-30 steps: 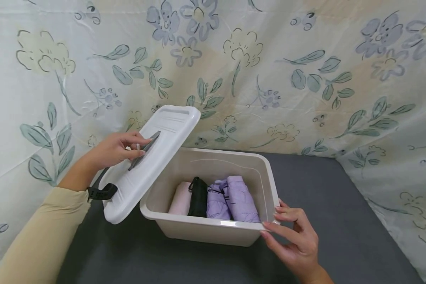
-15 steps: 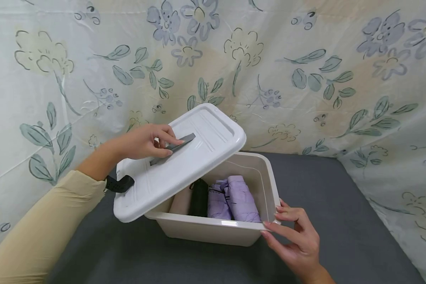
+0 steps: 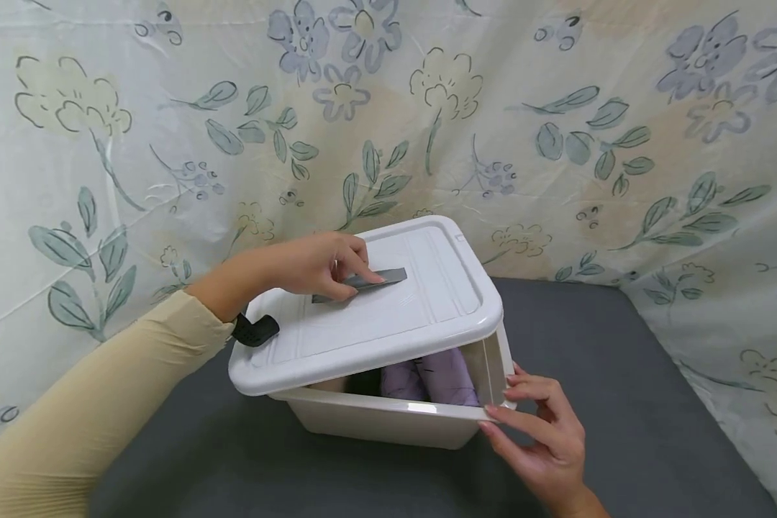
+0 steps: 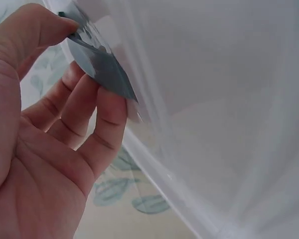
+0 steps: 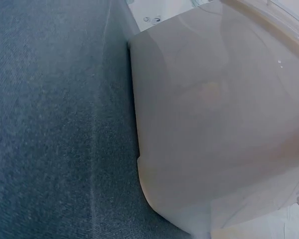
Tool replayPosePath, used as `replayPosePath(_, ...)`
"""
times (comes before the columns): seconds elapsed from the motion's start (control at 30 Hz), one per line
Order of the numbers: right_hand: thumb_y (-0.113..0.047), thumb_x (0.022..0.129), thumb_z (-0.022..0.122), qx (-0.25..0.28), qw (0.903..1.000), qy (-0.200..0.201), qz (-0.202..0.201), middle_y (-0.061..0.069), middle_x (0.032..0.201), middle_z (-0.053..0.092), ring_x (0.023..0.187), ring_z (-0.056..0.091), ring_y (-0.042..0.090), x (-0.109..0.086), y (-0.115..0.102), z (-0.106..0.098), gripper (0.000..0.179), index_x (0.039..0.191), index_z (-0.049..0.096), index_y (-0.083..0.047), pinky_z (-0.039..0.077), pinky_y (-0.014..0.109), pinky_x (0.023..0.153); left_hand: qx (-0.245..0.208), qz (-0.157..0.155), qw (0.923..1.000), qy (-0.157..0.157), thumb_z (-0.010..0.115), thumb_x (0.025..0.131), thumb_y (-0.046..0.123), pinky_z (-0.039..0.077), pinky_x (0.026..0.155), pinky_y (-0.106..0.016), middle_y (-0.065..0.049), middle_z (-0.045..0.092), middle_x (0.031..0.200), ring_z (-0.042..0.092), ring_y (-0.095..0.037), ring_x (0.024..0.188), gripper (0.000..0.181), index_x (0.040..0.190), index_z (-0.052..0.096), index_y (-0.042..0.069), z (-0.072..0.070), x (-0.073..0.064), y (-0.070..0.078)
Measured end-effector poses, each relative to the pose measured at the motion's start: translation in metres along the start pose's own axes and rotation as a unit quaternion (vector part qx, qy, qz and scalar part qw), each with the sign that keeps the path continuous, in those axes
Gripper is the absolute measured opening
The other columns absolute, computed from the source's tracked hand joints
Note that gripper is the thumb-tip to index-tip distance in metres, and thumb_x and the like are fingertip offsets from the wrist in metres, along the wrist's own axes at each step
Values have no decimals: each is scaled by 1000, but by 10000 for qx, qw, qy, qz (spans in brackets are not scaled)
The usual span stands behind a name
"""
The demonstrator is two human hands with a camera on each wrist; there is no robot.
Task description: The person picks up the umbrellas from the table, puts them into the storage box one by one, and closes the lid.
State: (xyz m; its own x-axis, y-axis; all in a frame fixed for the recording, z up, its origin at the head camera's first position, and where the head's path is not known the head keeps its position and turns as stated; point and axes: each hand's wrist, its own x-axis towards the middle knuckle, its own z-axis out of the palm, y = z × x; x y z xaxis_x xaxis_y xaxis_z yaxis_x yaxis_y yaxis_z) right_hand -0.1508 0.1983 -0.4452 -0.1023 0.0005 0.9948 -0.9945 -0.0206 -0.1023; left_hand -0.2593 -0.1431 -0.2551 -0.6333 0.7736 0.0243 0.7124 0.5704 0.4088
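Observation:
My left hand (image 3: 320, 266) pinches a grey tape-like tab (image 3: 388, 276) on top of a white plastic lid (image 3: 414, 316). The left wrist view shows thumb and fingertips on that tab (image 4: 107, 74). Tilted, the lid lies over most of a beige storage box (image 3: 375, 423), its right end raised above the rim. Through the front gap I see purple folded umbrellas (image 3: 450, 378) and part of a dark one (image 3: 365, 383); the rest is hidden. At the front right corner, my right hand (image 3: 544, 435) holds the box rim between thumb and fingers.
The box stands on a dark grey cloth surface (image 3: 621, 374). Behind it hangs a floral curtain (image 3: 466, 180), which also covers the right side. A black strap (image 3: 255, 331) on the left wrist hangs over the lid's left end.
My left hand has brought the lid rightward and lowered it over the box, flattening its tilt and covering most of the umbrellas. The right hand has stayed on the rim corner.

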Motion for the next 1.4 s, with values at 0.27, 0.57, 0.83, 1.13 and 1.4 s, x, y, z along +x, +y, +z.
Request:
replayPosePath(0.27,5,76,87,297,9995,-48,88,29,98,63,112,63,36,4,-3,-1,16,79,74,15,47,44,114,142,23,9992,-375,74,88,7,41,65,-24,-1,58,95,50,-14,72,43,128,73,23,2,14,14)
replayPosePath(0.57,-2,73,91,-40,9996,260,87,30,102,63,105,61,35,7,-4,-5,25,78,72,15,52,36,107,231,-112,9968,-753,74,89,8,43,70,-26,0,59,101,51,-15,79,41,126,74,26,16,28,20)
replayPosePath(0.83,-5,73,92,-148,9987,422,234,34,114,61,116,61,37,15,-5,-8,35,84,69,19,51,33,106,261,-42,9956,-898,74,89,9,43,72,-27,2,59,100,52,-16,81,40,125,75,26,24,37,25)
replayPosePath(1.13,-5,76,90,-34,9986,-105,524,36,123,60,126,57,38,19,-10,-5,31,93,73,15,48,32,111,433,101,9924,-1148,73,91,11,42,73,-26,3,59,100,51,-15,84,41,128,73,27,30,42,31)
replayPosePath(1.4,-3,77,89,-110,9981,-207,569,34,117,64,123,59,39,17,-9,-3,24,90,76,12,48,33,112,488,4,9916,-1194,74,92,12,42,72,-24,3,59,103,51,-14,84,40,129,72,27,36,44,29)
